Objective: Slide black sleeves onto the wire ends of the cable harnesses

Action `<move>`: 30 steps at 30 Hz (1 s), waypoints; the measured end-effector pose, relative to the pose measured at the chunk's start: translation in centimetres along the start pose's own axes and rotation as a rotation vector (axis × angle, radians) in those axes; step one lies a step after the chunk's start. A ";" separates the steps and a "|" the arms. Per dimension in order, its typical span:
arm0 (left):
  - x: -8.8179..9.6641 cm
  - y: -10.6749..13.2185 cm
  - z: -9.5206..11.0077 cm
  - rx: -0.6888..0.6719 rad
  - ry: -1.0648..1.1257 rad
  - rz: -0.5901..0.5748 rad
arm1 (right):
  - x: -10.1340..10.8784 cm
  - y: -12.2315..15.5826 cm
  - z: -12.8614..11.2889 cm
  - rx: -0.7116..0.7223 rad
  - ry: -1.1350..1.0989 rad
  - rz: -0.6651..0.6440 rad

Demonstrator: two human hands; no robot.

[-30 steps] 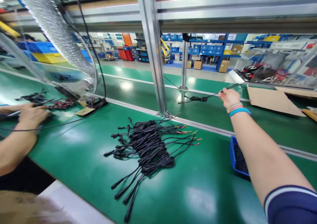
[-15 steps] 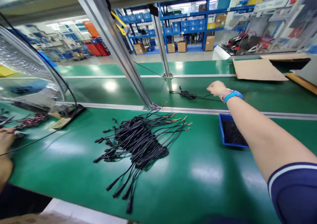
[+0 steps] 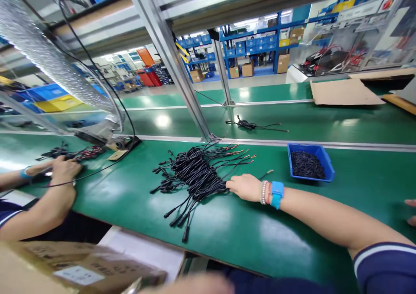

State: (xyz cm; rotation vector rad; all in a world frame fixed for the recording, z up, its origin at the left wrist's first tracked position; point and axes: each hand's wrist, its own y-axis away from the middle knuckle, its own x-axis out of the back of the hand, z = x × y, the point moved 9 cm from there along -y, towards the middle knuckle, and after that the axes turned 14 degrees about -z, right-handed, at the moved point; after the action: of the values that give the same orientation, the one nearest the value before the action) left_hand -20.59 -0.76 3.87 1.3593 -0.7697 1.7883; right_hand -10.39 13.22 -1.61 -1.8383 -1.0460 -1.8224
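Note:
My right hand, with a blue band and bead bracelets at the wrist, reaches to the right end of a pile of coiled black cables. Its fingers are closed on a cable there; a stripped wire end shows behind the hand. Connectors on the pile point left and toward me, and bare coppery ends point right. At the bottom edge my left hand is a smeared, partly cut-off shape, its fingers unreadable. One separate coiled cable lies on the green strip beyond the metal rail.
Right of the pile stands a blue bin of small black parts. A metal post rises behind the pile. At left, a co-worker's hands handle parts. Another person's fingers show at the right edge. A cardboard box sits lower left.
My right hand has moved from the separate cable on the far strip back to the near pile, leaving that cable lying there. The view has shifted left; my left hand now shows at the bottom.

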 end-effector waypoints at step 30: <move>-7.3 -18.8 -0.8 0.293 0.205 -0.139 | 1.6 16.8 18.4 -0.750 0.059 -0.036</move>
State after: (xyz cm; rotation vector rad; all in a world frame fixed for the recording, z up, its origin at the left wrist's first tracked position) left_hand -4.00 8.56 -2.99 1.3483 -0.3050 1.9443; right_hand 14.24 15.33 2.02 -2.1202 -0.3769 -2.4929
